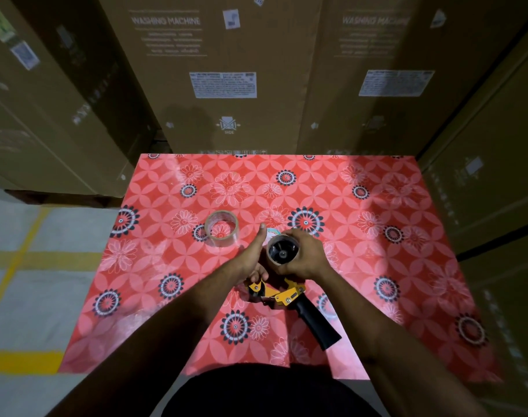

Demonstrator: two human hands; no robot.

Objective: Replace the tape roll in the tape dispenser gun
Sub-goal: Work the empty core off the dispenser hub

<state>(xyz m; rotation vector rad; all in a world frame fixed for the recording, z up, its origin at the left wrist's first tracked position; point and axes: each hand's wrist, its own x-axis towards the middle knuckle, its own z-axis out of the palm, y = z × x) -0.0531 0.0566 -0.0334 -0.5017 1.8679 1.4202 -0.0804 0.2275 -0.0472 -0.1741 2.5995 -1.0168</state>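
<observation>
Nearest the camera, a dark-clothed torso (271,392) fills the 6 o'clock edge, with both forearms reaching up to the table's centre. Right hand (302,257): fingers curled round the rim of a nearly spent tape roll (282,251) seated on the dispenser's black hub. Left hand (252,260): thumb raised toward 12 o'clock, remaining fingers closed on the yellow front of the tape dispenser gun (282,296), just at 7 o'clock of the held roll. Black handle (315,322) of the gun: extends toward 5 o'clock, lying on the table. Fresh clear tape roll (221,228): lying flat at 10 o'clock of the hands, near but apart from the left thumb. Table (407,266): covered in a red floral-patterned sheet. Cardboard cartons (226,70) printed "WASHING MACHINE": stacked beyond the table at 12 o'clock. Grey floor with yellow lines (25,257): at 9 o'clock.
</observation>
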